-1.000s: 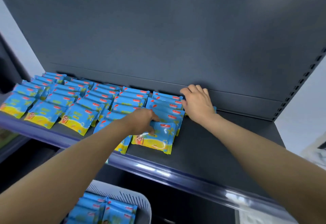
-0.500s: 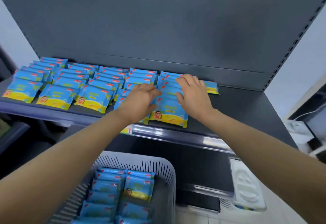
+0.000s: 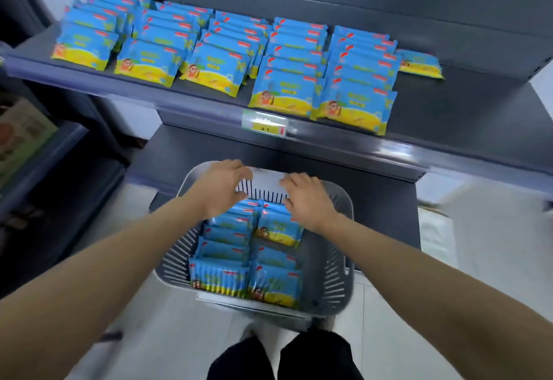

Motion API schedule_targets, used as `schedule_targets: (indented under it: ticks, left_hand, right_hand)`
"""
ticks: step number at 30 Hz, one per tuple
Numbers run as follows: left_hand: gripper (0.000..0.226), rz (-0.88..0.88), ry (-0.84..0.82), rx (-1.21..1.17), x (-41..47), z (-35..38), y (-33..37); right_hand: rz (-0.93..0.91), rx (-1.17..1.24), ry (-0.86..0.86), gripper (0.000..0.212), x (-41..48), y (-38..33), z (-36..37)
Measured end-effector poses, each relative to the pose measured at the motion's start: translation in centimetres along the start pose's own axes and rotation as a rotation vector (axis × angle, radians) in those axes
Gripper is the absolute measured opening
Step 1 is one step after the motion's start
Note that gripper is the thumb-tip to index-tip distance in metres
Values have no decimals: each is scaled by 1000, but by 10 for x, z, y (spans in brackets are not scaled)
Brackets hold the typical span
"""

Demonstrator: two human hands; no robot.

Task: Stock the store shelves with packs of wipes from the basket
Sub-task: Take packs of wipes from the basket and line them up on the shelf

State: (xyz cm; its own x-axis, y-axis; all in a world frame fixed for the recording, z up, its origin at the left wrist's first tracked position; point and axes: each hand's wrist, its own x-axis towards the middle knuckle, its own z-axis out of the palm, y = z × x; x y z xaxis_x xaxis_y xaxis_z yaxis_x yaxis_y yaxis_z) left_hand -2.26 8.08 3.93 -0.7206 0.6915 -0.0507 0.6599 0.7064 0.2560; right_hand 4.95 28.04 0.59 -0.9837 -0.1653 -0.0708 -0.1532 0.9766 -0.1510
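A grey slatted basket (image 3: 335, 272) stands on the floor below the shelf, holding two rows of blue-and-yellow wipes packs (image 3: 227, 257). My left hand (image 3: 223, 188) hovers over the far left of the basket, fingers spread and loosely bent, holding nothing. My right hand (image 3: 308, 197) hangs over the far right row, fingers pointing down at the packs, with nothing in its grasp. On the dark shelf (image 3: 449, 116) above lie several overlapping rows of the same packs (image 3: 287, 80), and one single pack (image 3: 420, 63) lies at the back right.
A price label (image 3: 264, 123) sits on the shelf's front rail. A lower dark shelf (image 3: 383, 200) runs behind the basket. Another shelving unit with a box (image 3: 21, 137) stands at the left. My feet and dark trousers (image 3: 284, 355) are just behind the basket.
Both hands have left the packs on the shelf and dropped down to the basket. The view has tilted down from the shelf toward the floor.
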Motion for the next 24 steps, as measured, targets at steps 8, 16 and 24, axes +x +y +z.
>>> schedule_targets:
  ticks: [8, 16, 24]
  left_hand:
    - [41, -73, -173, 13, -25, 70, -39]
    - [33, -162, -667, -179, -46, 108, -47]
    - [31, -130, -914, -28, -50, 114, -42]
  right_hand:
    - [177, -69, -330, 43, 10, 6, 107]
    - [327, -52, -450, 45, 17, 1, 148]
    - [237, 101, -511, 19, 24, 0, 112]
